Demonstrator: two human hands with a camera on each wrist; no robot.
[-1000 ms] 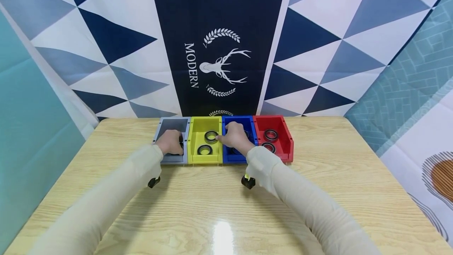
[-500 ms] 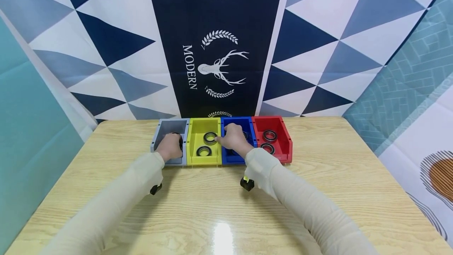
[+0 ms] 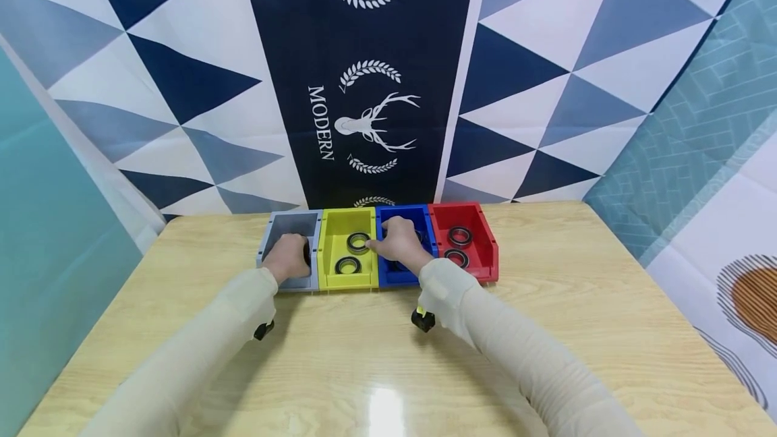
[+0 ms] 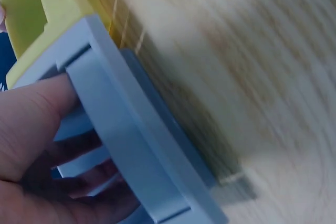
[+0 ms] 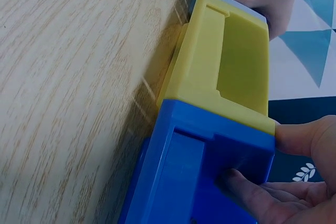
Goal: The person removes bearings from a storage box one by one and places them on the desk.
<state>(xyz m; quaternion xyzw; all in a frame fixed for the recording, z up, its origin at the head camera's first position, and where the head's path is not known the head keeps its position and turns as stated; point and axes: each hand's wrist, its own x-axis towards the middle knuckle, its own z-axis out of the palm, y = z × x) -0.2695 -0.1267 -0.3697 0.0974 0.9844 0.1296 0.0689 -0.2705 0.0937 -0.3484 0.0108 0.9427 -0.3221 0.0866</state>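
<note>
Wooden table [image 3: 546, 329] with a row of four bins touching side by side at its far edge: grey bin [image 3: 290, 224], yellow bin [image 3: 337, 268], blue bin [image 3: 419, 221], red bin [image 3: 479, 235]. Left hand [image 3: 288, 258] is in the grey bin, fingers curled over its front wall, gripping it; the left wrist view shows fingers [image 4: 79, 182] inside, thumb outside. Right hand [image 3: 397, 245] grips the blue bin, fingers inside, thumb at the wall shared with the yellow bin. Two black rings [image 3: 358, 243] lie in the yellow bin, two more rings [image 3: 459, 236] in the red one.
</note>
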